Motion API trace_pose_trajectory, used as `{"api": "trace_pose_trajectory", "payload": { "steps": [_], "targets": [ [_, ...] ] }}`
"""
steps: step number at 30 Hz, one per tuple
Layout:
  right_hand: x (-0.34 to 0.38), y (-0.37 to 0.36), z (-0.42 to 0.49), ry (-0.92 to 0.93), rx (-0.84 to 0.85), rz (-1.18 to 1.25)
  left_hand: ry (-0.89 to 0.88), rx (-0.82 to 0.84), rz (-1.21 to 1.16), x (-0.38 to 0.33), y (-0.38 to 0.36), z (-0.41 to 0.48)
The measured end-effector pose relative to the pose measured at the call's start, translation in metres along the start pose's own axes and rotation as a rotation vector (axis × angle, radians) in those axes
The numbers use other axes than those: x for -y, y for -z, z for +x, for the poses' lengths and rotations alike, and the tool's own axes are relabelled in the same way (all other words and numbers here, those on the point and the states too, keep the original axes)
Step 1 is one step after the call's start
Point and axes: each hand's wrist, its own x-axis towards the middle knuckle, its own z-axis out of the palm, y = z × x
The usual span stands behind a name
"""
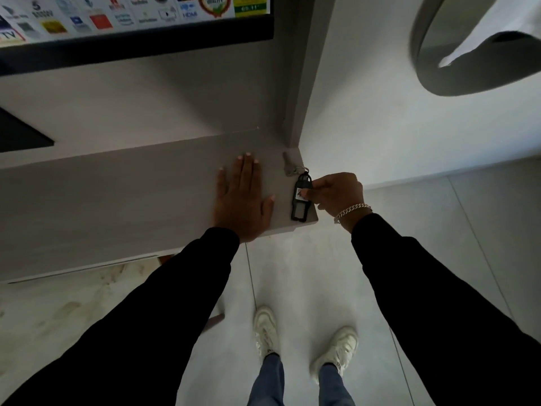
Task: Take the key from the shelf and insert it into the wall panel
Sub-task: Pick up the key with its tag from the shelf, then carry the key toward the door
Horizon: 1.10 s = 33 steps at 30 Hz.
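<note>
A small silver key [287, 164] lies on the right end of a pale grey shelf [131, 183], joined by a ring to a long black key tag [300, 200] with a clear window. My right hand [339, 194] pinches the upper part of the tag with its fingertips, and a silver chain bracelet sits on that wrist. My left hand [244, 197] rests flat on the shelf, palm down and fingers spread, just left of the tag. No wall panel shows in this view.
A screen [137, 16] with coloured logos hangs above the shelf. A grey wall post [304, 83] rises at the shelf's right end. An oval mirror [480, 48] hangs on the white wall to the right. My white shoes stand on a light tiled floor below.
</note>
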Motion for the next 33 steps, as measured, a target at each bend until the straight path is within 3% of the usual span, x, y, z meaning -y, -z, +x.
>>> {"api": "trace_pose_trajectory", "payload": {
  "steps": [3, 6, 13, 17, 21, 33],
  "targets": [
    [-0.001, 0.008, 0.001, -0.162, 0.091, 0.295, 0.002, -0.018, -0.012, 0.000, -0.001, 0.000],
    [-0.011, 0.017, -0.006, -0.209, 0.171, 0.558, -0.007, 0.002, -0.010, 0.000, -0.001, 0.000],
    [-0.039, 0.048, -0.039, -0.312, 0.204, 0.901, -0.091, 0.096, -0.061, -0.026, 0.005, -0.008],
    [-0.058, 0.080, -0.067, -0.293, 0.176, 0.970, -0.215, 0.107, -0.186, -0.069, 0.021, -0.011],
    [-0.082, 0.129, -0.100, -0.233, 0.106, 1.008, -0.331, 0.005, -0.298, -0.130, 0.043, -0.012],
    [-0.214, 0.317, -0.186, -0.124, -0.091, 1.050, -0.720, -0.133, -0.323, -0.374, 0.067, -0.009]
  ]
}}
